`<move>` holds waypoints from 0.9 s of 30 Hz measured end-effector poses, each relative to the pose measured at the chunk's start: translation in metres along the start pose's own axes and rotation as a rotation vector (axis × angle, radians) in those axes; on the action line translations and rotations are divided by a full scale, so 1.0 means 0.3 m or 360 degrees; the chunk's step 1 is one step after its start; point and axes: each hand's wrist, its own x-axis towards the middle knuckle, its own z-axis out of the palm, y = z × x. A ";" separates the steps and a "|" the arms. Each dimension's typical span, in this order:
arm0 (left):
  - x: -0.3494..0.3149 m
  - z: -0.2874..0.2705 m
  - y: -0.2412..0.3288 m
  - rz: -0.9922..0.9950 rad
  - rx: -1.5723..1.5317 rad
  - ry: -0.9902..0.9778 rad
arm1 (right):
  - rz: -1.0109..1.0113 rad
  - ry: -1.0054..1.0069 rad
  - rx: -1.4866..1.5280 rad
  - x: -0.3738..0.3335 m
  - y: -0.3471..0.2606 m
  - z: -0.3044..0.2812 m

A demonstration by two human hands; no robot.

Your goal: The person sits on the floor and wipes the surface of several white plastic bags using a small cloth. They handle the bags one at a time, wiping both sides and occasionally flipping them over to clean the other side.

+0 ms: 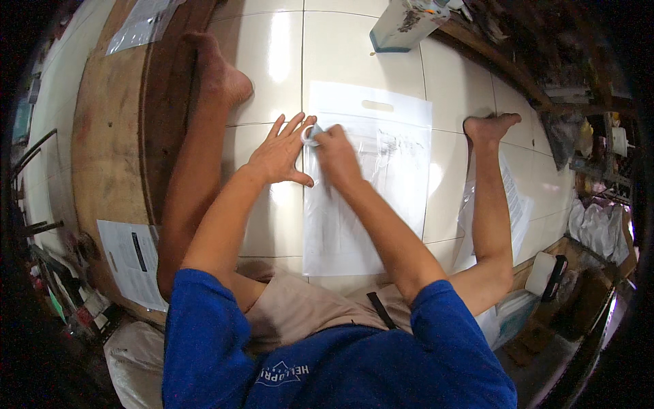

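Observation:
A white flat bag (pixel 371 232) with a cut-out handle lies on the tiled floor between my legs. Its surface looks partly glossy, like clear plastic, and dark smudges mark its upper right. My left hand (pixel 278 155) rests with fingers spread at the bag's upper left edge, fingertips next to a small white, ring-like thing (pixel 308 136). My right hand (pixel 337 158), blurred by motion, is closed on a small pale-blue piece (pixel 316 129) at that same edge. The fingers cover most of the piece, so its kind cannot be told.
A smeared clear container (pixel 409 27) stands on the tiles at the far side. Left of me runs a wooden board (pixel 109 143) with printed sheets (pixel 133 262) on it. Another plastic-covered sheet (pixel 514 204) lies by my right leg. Shelves and cluttered goods line the right side.

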 end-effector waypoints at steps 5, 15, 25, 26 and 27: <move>-0.005 0.005 0.004 -0.0004 -0.0084 0.0052 | -0.0093 0.0066 -0.0190 -0.024 0.104 -0.075; 0.003 0.002 0.007 -0.0032 -0.0091 0.0021 | -0.0199 0.0017 -0.0113 -0.045 0.076 -0.038; 0.005 -0.025 0.027 -0.0056 -0.0073 -0.0019 | 0.0415 0.0130 -0.0411 -0.132 0.194 -0.327; 0.011 -0.022 0.031 -0.0048 -0.0067 -0.0022 | 0.0242 0.0159 -0.0353 -0.125 0.222 -0.300; 0.014 -0.016 0.028 -0.0044 -0.0060 -0.0028 | 0.0067 0.0186 -0.0292 -0.112 0.237 -0.245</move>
